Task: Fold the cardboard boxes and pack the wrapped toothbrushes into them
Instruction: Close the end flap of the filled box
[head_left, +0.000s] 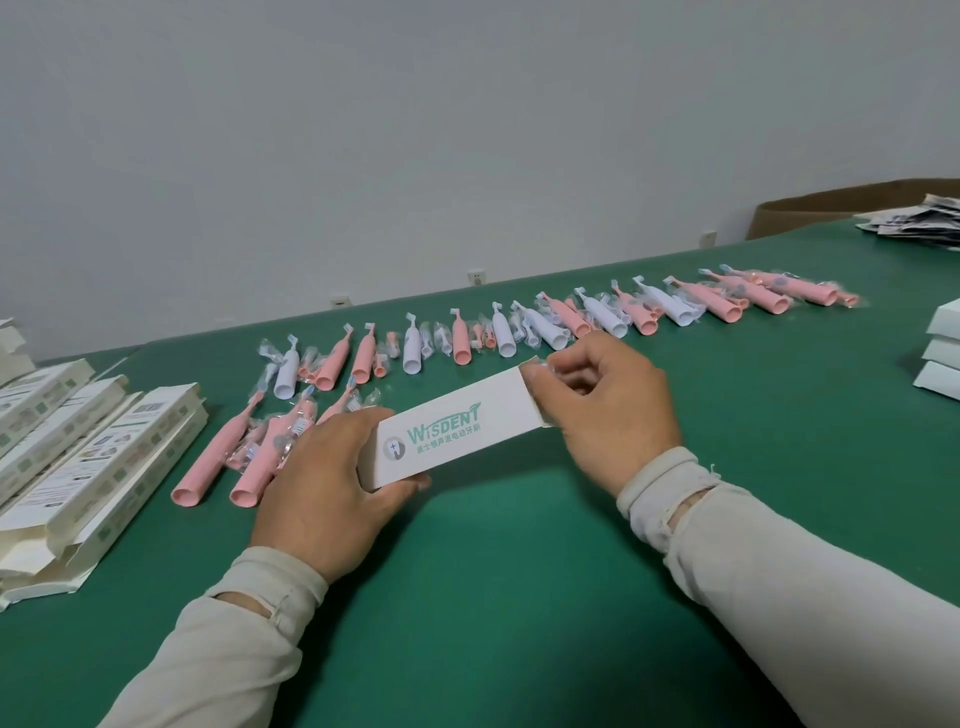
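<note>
The box (447, 434) is held along the table's (519, 597) near edge, gripped at its closed end by the left hand (322, 483), while a plastic-wrapped piece is pinched at its open end by the right hand (602, 395).

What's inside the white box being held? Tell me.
Cannot be seen: the white box has opaque walls. The right hand pinches clear wrapping at its open end; the left hand grips the other end.

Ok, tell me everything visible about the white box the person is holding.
The white box is a long, slim carton of thin white card, printed with a green WISDENT logo, Chinese text and a small round grey icon. It is folded into shape and lies tilted just above the green table. The left hand grips its near end; the right hand pinches the flap at its far end.
</note>
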